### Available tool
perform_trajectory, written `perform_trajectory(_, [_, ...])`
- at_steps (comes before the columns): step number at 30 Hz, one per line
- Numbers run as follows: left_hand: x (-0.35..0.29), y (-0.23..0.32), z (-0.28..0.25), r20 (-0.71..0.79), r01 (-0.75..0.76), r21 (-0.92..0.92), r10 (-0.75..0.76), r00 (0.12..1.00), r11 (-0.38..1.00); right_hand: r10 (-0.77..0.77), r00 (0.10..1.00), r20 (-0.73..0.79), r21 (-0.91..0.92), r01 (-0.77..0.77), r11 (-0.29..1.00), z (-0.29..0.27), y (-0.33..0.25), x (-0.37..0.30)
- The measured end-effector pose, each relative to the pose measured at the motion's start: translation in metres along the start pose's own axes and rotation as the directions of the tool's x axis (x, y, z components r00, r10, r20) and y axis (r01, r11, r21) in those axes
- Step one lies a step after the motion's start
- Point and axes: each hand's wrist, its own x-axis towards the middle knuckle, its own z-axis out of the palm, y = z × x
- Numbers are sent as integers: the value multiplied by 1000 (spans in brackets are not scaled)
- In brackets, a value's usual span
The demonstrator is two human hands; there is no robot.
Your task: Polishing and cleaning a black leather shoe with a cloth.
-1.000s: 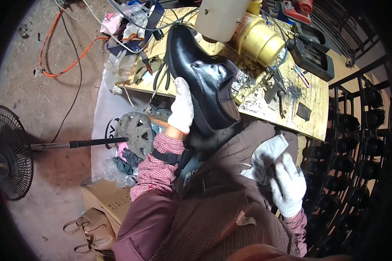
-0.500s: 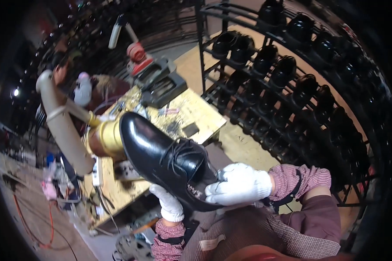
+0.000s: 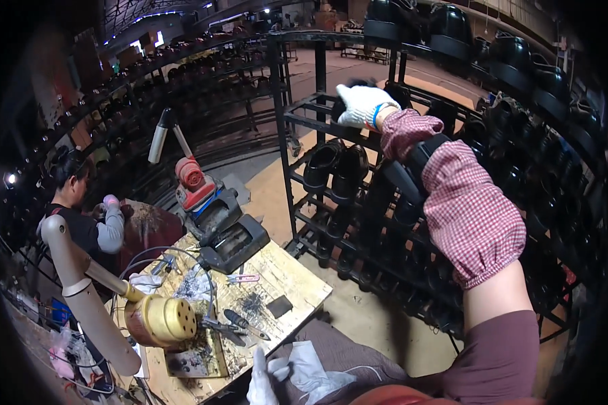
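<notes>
My right hand (image 3: 366, 106), in a white glove, is stretched out to the black metal rack at the right. Its fingers are closed on a black leather shoe (image 3: 338, 111), mostly hidden behind the glove at the upper shelf. More black lace-up shoes (image 3: 323, 164) stand on the shelf just below. Low down, my gloved left hand (image 3: 263, 379) is near the workbench's front edge, fingers apart and holding nothing. Beside it a white cloth (image 3: 311, 371) lies over my lap.
On the wooden workbench (image 3: 304, 280) are a yellow lamp-like head (image 3: 172, 320) on a jointed arm, a red-and-black machine (image 3: 206, 202), a knife (image 3: 246, 324) and a dark square block (image 3: 279, 306). A co-worker (image 3: 81, 196) sits at the left. Racks of shoes continue behind.
My right hand has carried the black shoe from in front of me up to the rack. My left hand has let go of it and dropped lower. The view has tilted up.
</notes>
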Motion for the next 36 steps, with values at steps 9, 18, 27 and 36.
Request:
perform_trajectory(9, [-1, -12, -30, -63, -94, -163, 85, 994, 982, -78, 438, -896, -42, 93, 995, -144, 56, 0])
perform_trajectory(18, [-40, 60, 78, 136, -131, -182, 157, 978, 975, -464, 359, -810, -106, 688, 718, -69, -71, -209])
perform_trajectory(27, [-123, -3, 21, -217, -134, -899, -158, 963, 418, -951, 64, -303, 718, 671, -184, 103, -143, -391])
perform_trajectory(36, [-123, -18, -35, -513, -455, -788, -32, 858, 415, -927, 99, -361, 725, 655, -212, 122, -213, -398])
